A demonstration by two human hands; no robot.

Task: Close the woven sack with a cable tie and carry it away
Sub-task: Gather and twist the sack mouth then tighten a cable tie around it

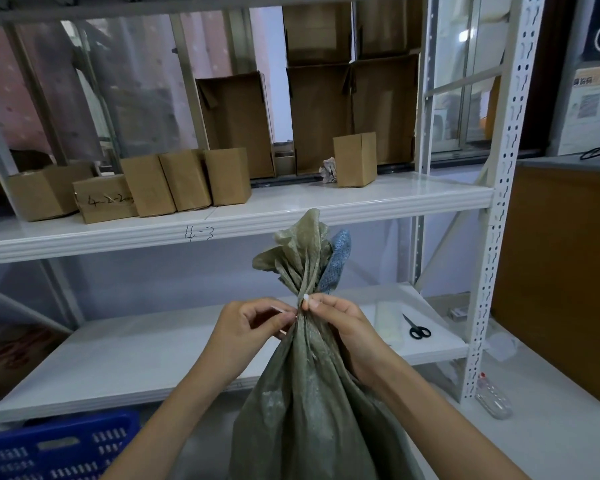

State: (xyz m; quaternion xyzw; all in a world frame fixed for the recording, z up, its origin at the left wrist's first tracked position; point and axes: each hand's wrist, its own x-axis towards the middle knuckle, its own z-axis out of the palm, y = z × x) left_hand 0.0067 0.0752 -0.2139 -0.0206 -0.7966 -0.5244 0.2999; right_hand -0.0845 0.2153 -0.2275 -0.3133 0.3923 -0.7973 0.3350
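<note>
Sack [309, 403] stands upright at centre bottom, in front of the white rack; its base is cut off by the lower frame edge. Grey-green woven fabric, creased, gathered into a tight neck between the two hands, loose top fanning out above. A blue woven patch [338, 261] shows on the right side of the fanned top; can't tell if it's a lining or a separate piece.

Cable tie [305, 299]: only a small white bit is visible at the neck, by the right fingertips. The rest of the loop is hidden in the folds, so whether it's fully cinched can't be read.

Left hand [246, 323] comes in from lower left, fingers curled, pinching a thin pale strip at the neck's left side, probably the tie's tail, too small to confirm. Right hand [340, 327] comes in from lower right, thumb and fingertips pinching the neck at the white bit, palm against the sack's right side. Both forearms bare, cut off by the frame bottom.

Blue slotted crate [59, 448] at lower left, partly out of frame. Clear plastic bottle [492, 400] lies on the floor by the rack's right post.

Black-handled scissors [417, 328] lie on the lower shelf [153, 358], right of the sack. Upper shelf edge carries handwritten "4-3" [199, 233]. Small cardboard boxes [184, 183] stand in a row on it, one marked with blurred writing starting "4-2-2". Crumpled paper [329, 170] beside another box [355, 159]. Taller open cartons [350, 112] behind, against a window.
</note>
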